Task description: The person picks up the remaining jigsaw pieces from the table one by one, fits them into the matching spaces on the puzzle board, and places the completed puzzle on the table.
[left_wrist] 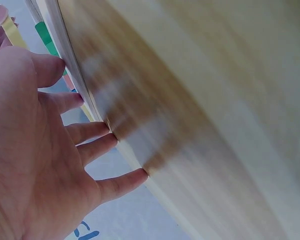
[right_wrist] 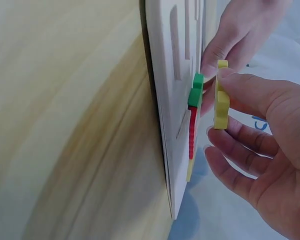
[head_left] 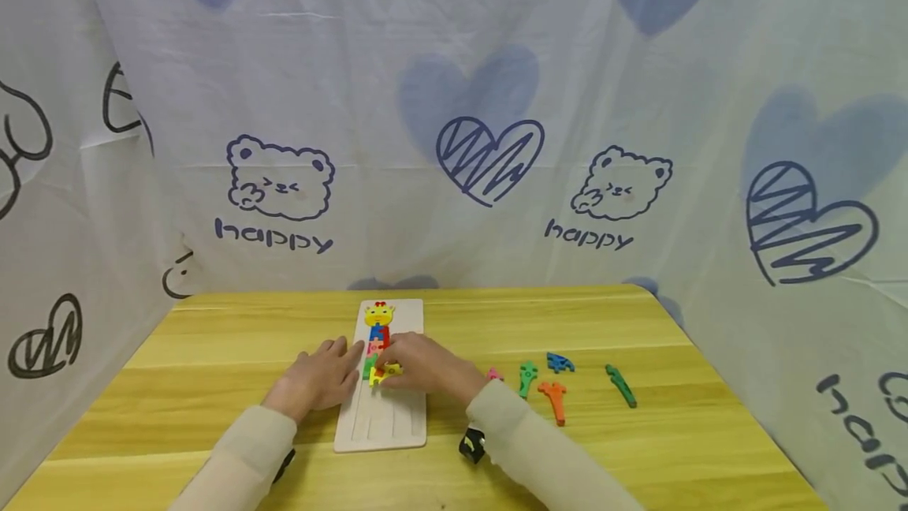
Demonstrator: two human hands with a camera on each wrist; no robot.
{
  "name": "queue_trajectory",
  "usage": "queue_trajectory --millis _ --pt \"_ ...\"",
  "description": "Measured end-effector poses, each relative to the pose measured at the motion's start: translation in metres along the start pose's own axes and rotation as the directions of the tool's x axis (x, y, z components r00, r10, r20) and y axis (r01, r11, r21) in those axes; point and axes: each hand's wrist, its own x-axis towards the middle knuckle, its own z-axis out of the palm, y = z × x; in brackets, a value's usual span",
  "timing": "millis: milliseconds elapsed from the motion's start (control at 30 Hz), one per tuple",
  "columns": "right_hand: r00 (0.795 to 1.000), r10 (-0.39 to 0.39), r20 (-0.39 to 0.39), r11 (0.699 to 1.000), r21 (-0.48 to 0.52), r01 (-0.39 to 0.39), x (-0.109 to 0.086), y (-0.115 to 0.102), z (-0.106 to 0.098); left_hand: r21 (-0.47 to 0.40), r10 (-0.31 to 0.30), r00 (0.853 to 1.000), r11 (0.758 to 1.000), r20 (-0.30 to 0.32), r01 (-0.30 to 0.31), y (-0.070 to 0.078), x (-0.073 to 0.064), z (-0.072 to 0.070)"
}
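A pale puzzle board (head_left: pixel 390 424) lies on the table, its upper part filled by a yellow giraffe head (head_left: pixel 379 315) and blue, red, pink and green pieces below it. My right hand (head_left: pixel 418 363) pinches a yellow puzzle piece (right_wrist: pixel 221 97) between thumb and fingers, held just above the board beside the green piece (right_wrist: pixel 195 91). My left hand (head_left: pixel 322 375) rests at the board's left edge, fingers extended and spread, fingertips touching the table and the thumb against the board's side in the left wrist view.
Loose pieces lie right of the board: a green one (head_left: pixel 527 378), an orange one (head_left: pixel 553 400), a blue one (head_left: pixel 560 362), a long dark green one (head_left: pixel 620 386) and a partly hidden pink one (head_left: pixel 494 374). A patterned white curtain (head_left: pixel 383 101) hangs behind the table.
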Motion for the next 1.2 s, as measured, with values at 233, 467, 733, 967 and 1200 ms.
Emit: queue_trajectory --millis 233,467,733,967,1200 --pt "1.0 0.001 0.01 1.0 -0.014 -0.001 0.006 -0.005 0.005 -0.001 0.011 1.0 1.0 -0.01 -0.011 0.0 0.0 0.0" --pt "1.0 0.022 0.019 1.0 -0.015 -0.022 0.007 -0.008 0.008 0.013 0.017 1.0 1.0 -0.019 -0.016 0.0 -0.001 -0.001" --pt "0.999 0.038 0.037 0.999 -0.019 -0.037 0.009 -0.01 0.012 0.009 0.015 1.0 1.0 -0.006 -0.015 -0.001 0.0 0.001" --pt "0.999 0.039 0.034 0.999 -0.021 -0.038 0.01 -0.014 0.012 0.008 0.024 1.0 1.0 -0.01 -0.024 -0.001 0.001 0.001" --pt "0.998 0.065 0.025 0.997 -0.043 -0.064 0.01 -0.015 0.014 0.027 0.027 0.999 0.999 -0.017 -0.027 -0.001 0.002 0.002"
